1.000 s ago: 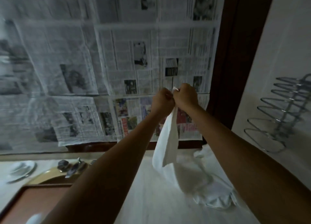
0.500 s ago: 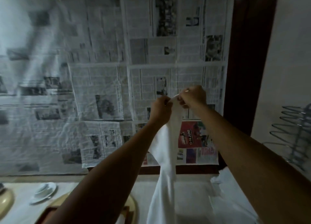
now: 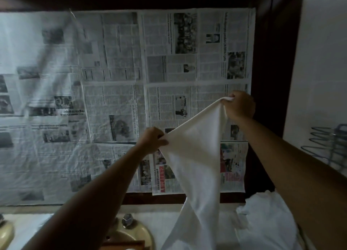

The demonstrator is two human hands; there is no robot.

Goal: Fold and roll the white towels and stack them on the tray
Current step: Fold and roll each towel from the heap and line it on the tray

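Above the counter, left hand [image 3: 153,139] and right hand [image 3: 239,105] pinch towel [image 3: 195,155] corners; spreading wider should flatten it.

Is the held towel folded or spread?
Partly spread: the left hand and right hand pinch the towel apart; it hangs unfolded.

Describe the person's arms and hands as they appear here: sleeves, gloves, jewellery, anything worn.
Both forearms are bare right up to the bottom edge of the picture, with no sleeve in sight. The left hand and the right hand wear no gloves. No watch, bracelet or ring shows on either wrist or hand, though the light is dim and small details could be missed.
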